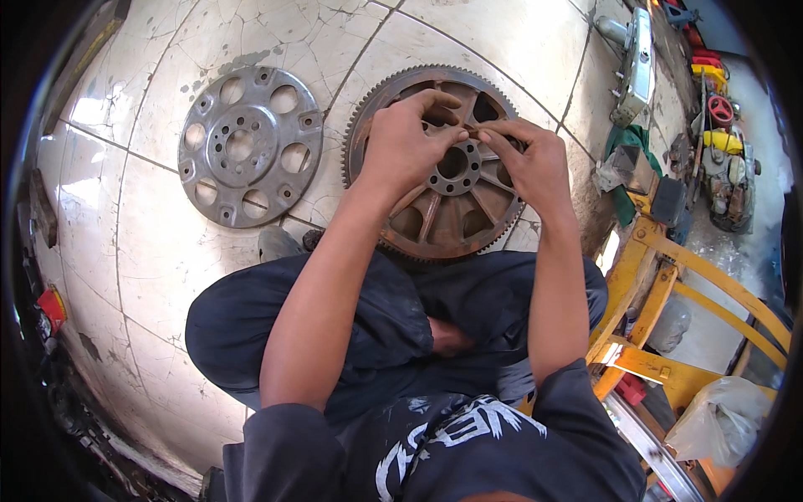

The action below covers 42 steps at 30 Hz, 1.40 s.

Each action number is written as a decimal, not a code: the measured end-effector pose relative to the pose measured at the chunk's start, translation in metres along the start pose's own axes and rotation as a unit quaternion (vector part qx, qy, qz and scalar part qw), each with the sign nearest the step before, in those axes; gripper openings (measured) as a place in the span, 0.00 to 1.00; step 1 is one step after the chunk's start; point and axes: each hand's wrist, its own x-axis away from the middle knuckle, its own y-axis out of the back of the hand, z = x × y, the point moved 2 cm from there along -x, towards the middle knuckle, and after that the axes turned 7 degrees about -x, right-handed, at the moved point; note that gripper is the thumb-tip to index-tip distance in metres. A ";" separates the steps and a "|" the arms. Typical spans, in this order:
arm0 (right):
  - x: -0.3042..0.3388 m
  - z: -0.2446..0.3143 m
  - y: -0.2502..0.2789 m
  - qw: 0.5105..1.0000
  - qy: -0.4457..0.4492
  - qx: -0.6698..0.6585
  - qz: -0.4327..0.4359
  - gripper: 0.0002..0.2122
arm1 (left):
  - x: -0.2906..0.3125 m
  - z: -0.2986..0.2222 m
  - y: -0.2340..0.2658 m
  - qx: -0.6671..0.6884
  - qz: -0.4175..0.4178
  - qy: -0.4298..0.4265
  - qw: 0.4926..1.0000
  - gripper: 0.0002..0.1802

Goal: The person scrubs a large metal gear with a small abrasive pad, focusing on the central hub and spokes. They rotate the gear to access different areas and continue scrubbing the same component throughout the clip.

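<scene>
Both hands' fingers (468,130) pinching small part, long axis left-right, over flat-lying flywheel (443,209).

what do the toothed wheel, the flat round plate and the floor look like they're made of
Toothed wheel: likely cast iron or steel, brown rust on its spokes.
Flat round plate: looks like stamped steel, dull grey with punched holes.
Floor: glazed cream tiles, glossy, cracked and stained.
</scene>
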 end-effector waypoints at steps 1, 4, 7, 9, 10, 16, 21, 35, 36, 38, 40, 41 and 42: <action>0.001 0.008 0.004 0.998 -0.039 0.055 0.011 0.09 | 0.000 0.000 0.000 -0.037 -0.005 0.000 0.999 0.23; -0.003 -0.006 -0.005 0.995 0.011 0.082 0.054 0.09 | -0.003 0.011 0.001 -0.142 -0.049 -0.028 0.988 0.23; -0.004 -0.005 -0.016 0.964 0.091 0.209 0.138 0.08 | -0.004 0.015 0.002 -0.176 -0.056 -0.009 0.983 0.21; 0.002 -0.021 -0.026 0.939 0.143 0.258 0.177 0.09 | -0.003 0.018 -0.002 -0.188 -0.066 -0.018 0.980 0.20; 0.004 -0.021 -0.030 0.936 0.158 0.258 0.179 0.09 | -0.003 0.018 -0.003 -0.190 -0.060 -0.016 0.980 0.20; 0.000 -0.018 -0.043 0.925 0.106 0.307 0.198 0.11 | -0.002 0.027 -0.003 -0.198 -0.055 -0.021 0.978 0.19; -0.003 -0.024 -0.047 0.913 0.116 0.334 0.202 0.13 | -0.003 0.026 -0.005 -0.194 -0.052 -0.015 0.979 0.19; -0.012 -0.032 -0.042 0.921 0.063 0.280 0.263 0.08 | -0.003 0.026 -0.005 -0.207 -0.038 -0.007 0.977 0.17; -0.011 -0.026 -0.042 0.924 0.040 0.250 0.288 0.08 | -0.002 0.029 -0.004 -0.212 -0.048 -0.008 0.976 0.17; -0.003 -0.026 -0.039 0.942 0.038 0.221 0.248 0.11 | -0.003 0.026 -0.005 -0.210 -0.035 -0.003 0.977 0.17; 0.006 -0.032 -0.039 0.951 0.045 0.217 0.215 0.14 | -0.004 0.021 -0.007 -0.202 -0.025 -0.001 0.979 0.18; 0.009 -0.037 -0.044 0.951 0.056 0.224 0.204 0.14 | -0.004 0.020 -0.006 -0.198 -0.024 0.000 0.980 0.18; 0.013 -0.040 -0.047 0.951 0.066 0.231 0.193 0.14 | -0.004 0.018 -0.006 -0.194 -0.022 0.001 0.981 0.18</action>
